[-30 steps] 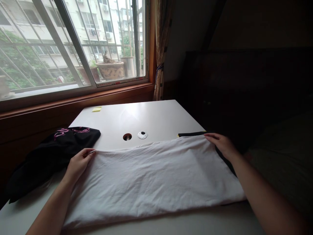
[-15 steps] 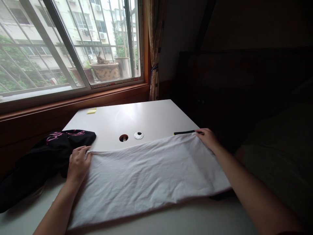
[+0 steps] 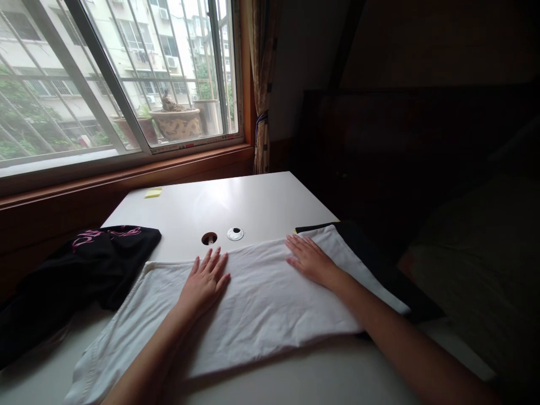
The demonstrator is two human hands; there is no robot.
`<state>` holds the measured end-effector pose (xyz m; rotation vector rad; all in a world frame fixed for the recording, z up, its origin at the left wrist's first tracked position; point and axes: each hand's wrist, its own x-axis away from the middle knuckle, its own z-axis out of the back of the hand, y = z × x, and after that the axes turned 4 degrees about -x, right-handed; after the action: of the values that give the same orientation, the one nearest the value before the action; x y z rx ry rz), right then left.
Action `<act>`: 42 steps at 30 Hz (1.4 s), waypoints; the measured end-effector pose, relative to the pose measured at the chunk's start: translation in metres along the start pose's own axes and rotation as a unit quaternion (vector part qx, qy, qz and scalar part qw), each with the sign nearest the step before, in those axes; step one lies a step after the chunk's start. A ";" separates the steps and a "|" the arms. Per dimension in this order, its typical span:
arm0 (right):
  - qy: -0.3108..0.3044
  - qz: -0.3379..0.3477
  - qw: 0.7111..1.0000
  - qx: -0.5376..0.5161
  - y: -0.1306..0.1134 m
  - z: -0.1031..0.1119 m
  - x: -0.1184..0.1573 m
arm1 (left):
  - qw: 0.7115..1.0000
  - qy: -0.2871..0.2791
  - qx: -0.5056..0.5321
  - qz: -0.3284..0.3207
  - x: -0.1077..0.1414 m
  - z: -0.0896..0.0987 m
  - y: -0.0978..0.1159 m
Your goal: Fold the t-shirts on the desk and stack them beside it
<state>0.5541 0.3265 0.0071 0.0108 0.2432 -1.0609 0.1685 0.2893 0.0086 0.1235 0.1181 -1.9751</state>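
Note:
A white garment (image 3: 257,304), folded into a long strip, lies across the white table (image 3: 261,197); its exact kind I cannot tell. On its far left-middle part my left hand (image 3: 205,280) rests flat, fingers spread. My right hand (image 3: 311,260) lies palm down on the far right part, fingers stretched out. Neither hand grips the cloth. Light wrinkles run over the white surface. Beyond its right end, dark cloth (image 3: 371,253) shows, partly covered by the white fabric.
A black garment with pink lettering (image 3: 84,270) lies heaped at the left. Yellow sticky notes (image 3: 153,193) sit near the table's far left edge. Behind the garment are a cable hole (image 3: 209,239) and a round grommet (image 3: 235,233). A barred window (image 3: 169,84) and tied curtain (image 3: 262,112) stand beyond.
Both hands have let go of the white garment's far corners and moved inward, now flat on top of it. The cloth's left and right ends are uncovered.

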 end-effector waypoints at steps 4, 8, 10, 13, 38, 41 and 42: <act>-0.020 -0.085 0.996 -0.033 0.040 0.004 0.018 | 0.999 -0.011 -0.001 0.042 0.012 -0.004 -0.032; -0.012 -0.155 0.987 -0.032 0.082 0.009 0.039 | 0.996 -0.021 -0.027 0.086 0.031 -0.006 -0.073; -0.010 -0.178 0.984 -0.024 0.094 0.009 0.048 | 0.994 -0.020 -0.041 0.104 0.040 -0.009 -0.094; -0.008 -0.194 0.981 -0.013 0.100 0.006 0.054 | 0.991 -0.012 -0.054 0.121 0.052 -0.015 -0.119; -0.028 0.036 0.998 -0.043 -0.030 -0.007 -0.010 | 0.994 0.017 0.040 -0.098 -0.027 -0.003 0.057; -0.022 -0.019 0.998 -0.048 0.014 0.001 0.001 | 0.993 0.027 0.047 -0.103 -0.017 -0.005 0.038; -0.021 -0.044 0.997 -0.053 0.029 0.003 0.007 | 0.993 0.027 0.046 -0.102 -0.013 -0.005 0.031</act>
<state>0.5831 0.3348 0.0057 -0.1183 0.2627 -1.1338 0.2026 0.2893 0.0046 0.2322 0.0769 -2.1819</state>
